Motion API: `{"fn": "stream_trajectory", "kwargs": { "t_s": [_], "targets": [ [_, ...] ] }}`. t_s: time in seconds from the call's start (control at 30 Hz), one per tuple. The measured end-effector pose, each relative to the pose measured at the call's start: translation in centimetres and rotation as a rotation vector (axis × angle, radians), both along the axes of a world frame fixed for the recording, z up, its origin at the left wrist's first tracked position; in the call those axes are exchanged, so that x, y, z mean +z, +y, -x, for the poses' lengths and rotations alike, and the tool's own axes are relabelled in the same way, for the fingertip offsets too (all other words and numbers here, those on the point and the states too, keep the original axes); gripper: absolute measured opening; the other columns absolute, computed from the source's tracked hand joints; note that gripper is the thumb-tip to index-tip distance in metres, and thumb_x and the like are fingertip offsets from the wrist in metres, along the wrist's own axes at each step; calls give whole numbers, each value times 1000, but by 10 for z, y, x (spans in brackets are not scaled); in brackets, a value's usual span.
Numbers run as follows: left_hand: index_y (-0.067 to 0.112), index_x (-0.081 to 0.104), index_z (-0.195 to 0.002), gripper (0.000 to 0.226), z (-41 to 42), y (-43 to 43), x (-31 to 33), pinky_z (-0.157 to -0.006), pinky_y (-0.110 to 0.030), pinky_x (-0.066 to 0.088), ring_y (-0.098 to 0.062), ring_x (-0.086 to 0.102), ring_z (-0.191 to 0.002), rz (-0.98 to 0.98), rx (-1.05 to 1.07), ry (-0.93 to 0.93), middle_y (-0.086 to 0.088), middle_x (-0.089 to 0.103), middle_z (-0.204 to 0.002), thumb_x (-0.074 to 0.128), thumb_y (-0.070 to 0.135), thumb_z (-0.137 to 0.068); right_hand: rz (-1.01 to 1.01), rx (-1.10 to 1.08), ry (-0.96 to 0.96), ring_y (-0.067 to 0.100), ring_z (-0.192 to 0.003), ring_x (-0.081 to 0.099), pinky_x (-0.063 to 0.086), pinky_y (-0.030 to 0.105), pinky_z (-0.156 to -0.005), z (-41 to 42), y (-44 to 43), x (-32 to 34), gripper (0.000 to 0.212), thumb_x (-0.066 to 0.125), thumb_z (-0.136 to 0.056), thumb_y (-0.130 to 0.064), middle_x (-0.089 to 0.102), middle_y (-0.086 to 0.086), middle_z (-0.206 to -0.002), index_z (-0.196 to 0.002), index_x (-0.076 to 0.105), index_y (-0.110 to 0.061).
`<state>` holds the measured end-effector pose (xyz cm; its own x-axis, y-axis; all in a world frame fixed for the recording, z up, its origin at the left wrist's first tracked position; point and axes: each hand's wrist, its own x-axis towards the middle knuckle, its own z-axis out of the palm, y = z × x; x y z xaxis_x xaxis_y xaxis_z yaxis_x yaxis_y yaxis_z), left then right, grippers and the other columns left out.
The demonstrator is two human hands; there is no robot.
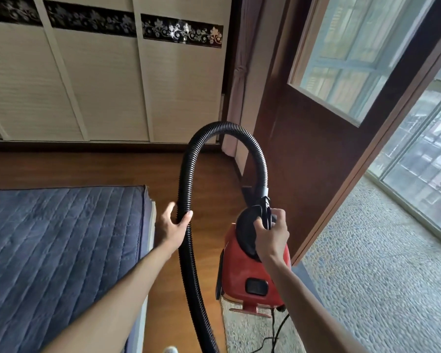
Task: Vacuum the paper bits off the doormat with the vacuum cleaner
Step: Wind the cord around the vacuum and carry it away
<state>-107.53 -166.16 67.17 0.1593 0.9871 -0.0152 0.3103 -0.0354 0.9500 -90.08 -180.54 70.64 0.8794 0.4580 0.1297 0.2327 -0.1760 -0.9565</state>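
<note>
A red canister vacuum cleaner [255, 276] hangs lifted at centre right, its rear end over a pale doormat [247, 332]. My right hand [271, 233] is shut on the black carry handle at its top. A black ribbed hose [189, 250] arches up from the vacuum's front and drops down past the bottom edge. My left hand [171, 225] curls around the hose at mid height, thumb on the right side. The black power cord [275, 332] trails over the doormat. No paper bits are visible on the part of the mat that shows.
A bed with a blue quilted cover [56, 250] fills the left. Wooden floor [209, 200] runs between bed and vacuum. Sliding wardrobe doors [99, 85] stand ahead. A brown wooden door [316, 161] stands at right beside a pebbled balcony floor [379, 263] with windows.
</note>
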Motion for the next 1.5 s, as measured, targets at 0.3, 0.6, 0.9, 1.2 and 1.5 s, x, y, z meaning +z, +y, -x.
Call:
{"fn": "stream_trajectory", "kwargs": {
  "t_s": [0.3, 0.6, 0.9, 1.2, 1.5],
  "targets": [
    [14, 44, -149, 69, -43, 126, 3, -103, -28, 35, -28, 45, -138, 20, -66, 22, -10, 46, -152, 72, 37, -90, 41, -93, 5, 24, -71, 65, 57, 39, -63, -45, 113, 2, 21, 67, -88, -20, 66, 5, -82, -87, 49, -31],
    [19, 39, -151, 70, -87, 234, 16, -107, -34, 38, -27, 43, -140, 27, -134, 34, -5, 41, -156, 68, 41, -92, -7, -152, -6, 20, -65, 61, 56, 39, -62, -93, 218, 13, 23, 68, -86, -18, 66, 3, -79, -85, 50, -33],
    [10, 44, -148, 68, -140, 309, 14, -102, -26, 35, -28, 48, -136, 20, -117, -6, -11, 48, -150, 72, 32, -90, -41, -153, -2, 18, -68, 64, 56, 34, -59, -143, 299, 11, 20, 68, -86, -18, 68, 1, -83, -98, 55, -28],
    [8, 45, -147, 65, -218, 400, 12, -97, -20, 30, -28, 46, -137, 27, -38, -33, -14, 46, -150, 72, 26, -91, -18, -87, 54, 18, -75, 69, 60, 44, -68, -227, 401, -6, 21, 71, -85, -24, 67, -6, -85, -97, 55, -32],
    [4, 48, -144, 65, -275, 476, 19, -109, -33, 36, -30, 47, -137, 24, 65, -49, -16, 50, -146, 75, 24, -88, -3, 1, -4, 20, -82, 67, 59, 47, -73, -294, 498, -5, 26, 69, -83, -31, 67, -1, -87, -87, 49, -47]
  ]
}}
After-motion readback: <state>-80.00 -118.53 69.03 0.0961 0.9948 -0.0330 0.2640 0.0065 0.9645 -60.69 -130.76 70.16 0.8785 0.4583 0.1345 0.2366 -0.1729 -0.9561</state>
